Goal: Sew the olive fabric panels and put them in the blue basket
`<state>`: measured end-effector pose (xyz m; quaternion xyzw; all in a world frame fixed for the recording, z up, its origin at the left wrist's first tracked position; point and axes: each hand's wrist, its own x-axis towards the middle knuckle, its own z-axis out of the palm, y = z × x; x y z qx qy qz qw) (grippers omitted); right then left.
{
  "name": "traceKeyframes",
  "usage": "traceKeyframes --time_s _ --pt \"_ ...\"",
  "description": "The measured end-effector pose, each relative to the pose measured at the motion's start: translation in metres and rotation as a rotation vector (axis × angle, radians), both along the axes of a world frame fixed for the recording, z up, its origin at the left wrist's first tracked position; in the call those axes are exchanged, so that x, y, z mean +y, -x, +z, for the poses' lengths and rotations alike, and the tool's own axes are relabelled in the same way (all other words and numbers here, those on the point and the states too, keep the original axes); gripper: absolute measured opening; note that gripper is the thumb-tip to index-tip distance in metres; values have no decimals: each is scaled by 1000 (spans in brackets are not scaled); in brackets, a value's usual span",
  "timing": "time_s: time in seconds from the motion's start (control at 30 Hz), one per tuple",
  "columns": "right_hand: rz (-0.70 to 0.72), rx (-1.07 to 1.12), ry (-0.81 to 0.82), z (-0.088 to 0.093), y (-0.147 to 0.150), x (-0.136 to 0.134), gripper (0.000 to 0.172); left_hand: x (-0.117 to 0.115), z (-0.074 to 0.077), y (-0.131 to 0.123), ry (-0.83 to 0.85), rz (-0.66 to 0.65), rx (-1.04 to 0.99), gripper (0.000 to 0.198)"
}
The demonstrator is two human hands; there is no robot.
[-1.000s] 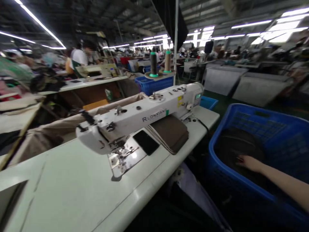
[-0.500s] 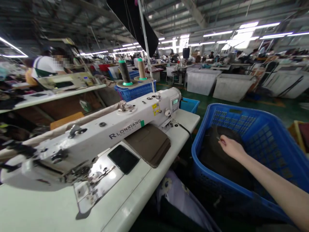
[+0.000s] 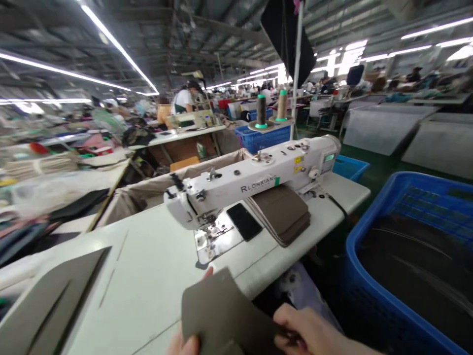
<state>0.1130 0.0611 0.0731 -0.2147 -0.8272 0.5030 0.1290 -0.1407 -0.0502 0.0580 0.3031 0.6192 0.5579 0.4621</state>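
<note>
Both hands hold an olive-brown fabric panel point(image 3: 221, 310) over the front edge of the sewing table point(image 3: 148, 276). My left hand point(image 3: 186, 345) grips its left side, thumb on top and a fingertip showing behind the upper edge; the rest is hidden or out of frame. My right hand point(image 3: 306, 325) pinches the panel's right edge with closed fingers. Ahead stands a white sewing machine point(image 3: 236, 190), its needle area above a metal plate. A dark phone point(image 3: 244, 221) lies beside a stack of similar brown panels point(image 3: 283, 212) under the machine arm.
At right stands a blue plastic basket point(image 3: 354, 246) with dark material in it. More olive-brown pieces point(image 3: 48, 301) lie on the table's left. Two thread cones point(image 3: 261, 111) stand behind the machine near a metal pole point(image 3: 297, 64). People work at tables farther back.
The view has swung left. My right hand has left the blue basket and now holds a brown panel at the table. My left hand has come into view on the same panel.
</note>
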Motion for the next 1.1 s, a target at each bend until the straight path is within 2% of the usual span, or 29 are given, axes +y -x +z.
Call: traceKeyframes --time_s 0.07,0.1,0.13,0.17,0.2,0.23,0.27,0.3,0.37,0.43,0.57,0.63,0.8,0.9,1.1 --pt "-48 17 177 -16 40 -5 10 -5 11 18 70 199 -89 88" --pt "-83 31 203 -21 58 -5 9 -6 14 29 87 298 -51 89" --pt "-121 42 188 -24 76 -5 9 -7 14 40 79 383 91 93" --pt "-147 38 141 -25 93 -3 10 -6 13 50 43 457 314 98" --pt "-156 1 47 -25 108 0 11 -5 9 59 7 474 577 100" --pt "-150 -61 -79 -23 123 4 13 -4 4 67 -19 415 837 95" --pt "-133 -132 -220 -21 137 10 16 -2 -2 73 -33 283 1065 84" --pt "-112 -197 -355 -19 149 17 19 -1 -8 78 -25 96 1236 70" --pt "-73 -270 -544 -16 170 34 25 2 -17 86 29 -247 1403 52" --pt "-32 -260 -605 -16 186 53 26 5 -18 94 77 -374 1454 53" --pt "98 -238 -695 -24 207 82 51 12 -7 109 110 -418 1443 60" --pt "137 -242 -719 -30 210 90 53 17 -2 116 96 -434 1430 60" --pt "100 -224 -774 -42 199 96 53 33 2 123 60 -505 1383 66" --pt "81 -195 -774 -46 194 96 51 40 0 123 46 -492 1356 71" --pt "83 -192 -759 -47 197 95 56 41 -3 120 43 -467 1342 72"
